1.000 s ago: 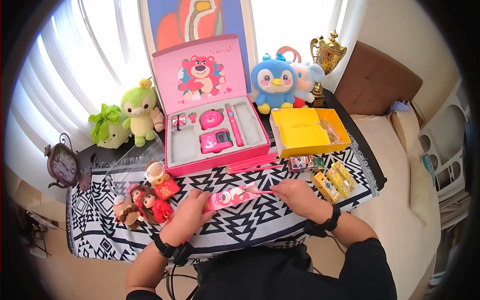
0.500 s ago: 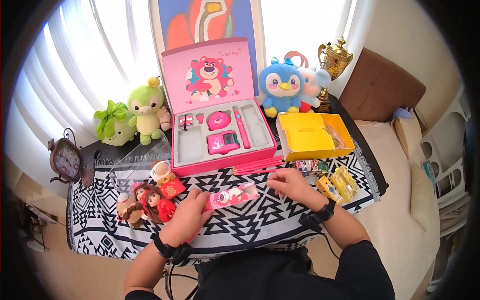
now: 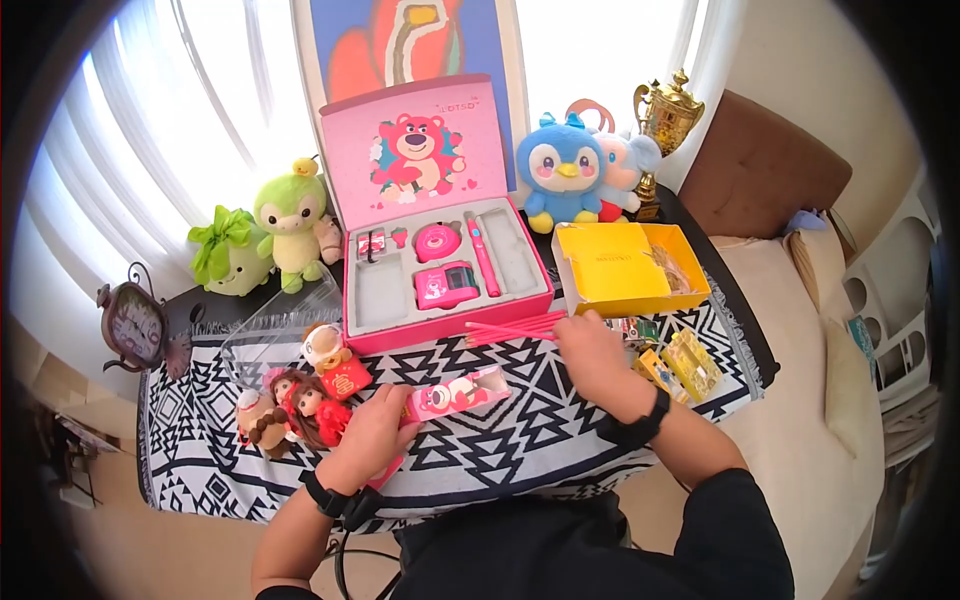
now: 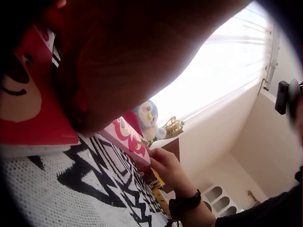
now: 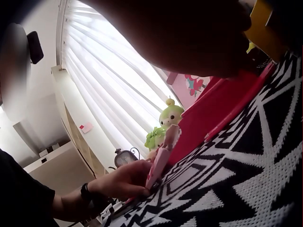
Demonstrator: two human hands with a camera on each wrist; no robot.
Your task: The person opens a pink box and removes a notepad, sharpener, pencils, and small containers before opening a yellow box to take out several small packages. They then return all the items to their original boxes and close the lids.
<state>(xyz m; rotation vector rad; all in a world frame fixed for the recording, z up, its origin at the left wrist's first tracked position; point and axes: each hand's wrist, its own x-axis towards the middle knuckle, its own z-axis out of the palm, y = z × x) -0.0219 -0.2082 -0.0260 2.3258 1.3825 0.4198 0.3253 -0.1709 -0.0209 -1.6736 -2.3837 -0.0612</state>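
My left hand (image 3: 375, 430) grips the left end of a narrow pink pencil box (image 3: 458, 396) with a bear printed on it. Its open end faces right. Several pink pencils (image 3: 505, 332) lie in front of the large pink gift box (image 3: 450, 320). Over at their right ends, my right hand (image 3: 600, 365) pinches a pencil, which slants across the others. The fingertips partly hide those ends. In the right wrist view, the left hand (image 5: 125, 178) holds the pencil box (image 5: 161, 161) close above the patterned cloth (image 5: 208, 198).
Small dolls (image 3: 305, 405) sit left of my left hand. A yellow box (image 3: 630, 275) and small yellow packets (image 3: 690, 365) lie on the right. Plush toys (image 3: 560, 170), a gold trophy (image 3: 668, 130) and a clock (image 3: 135, 320) stand around the back and side.
My right hand has left the pencil box's open end, moved right and back to the pencils, and taken hold of one. The left hand keeps the box almost in place.
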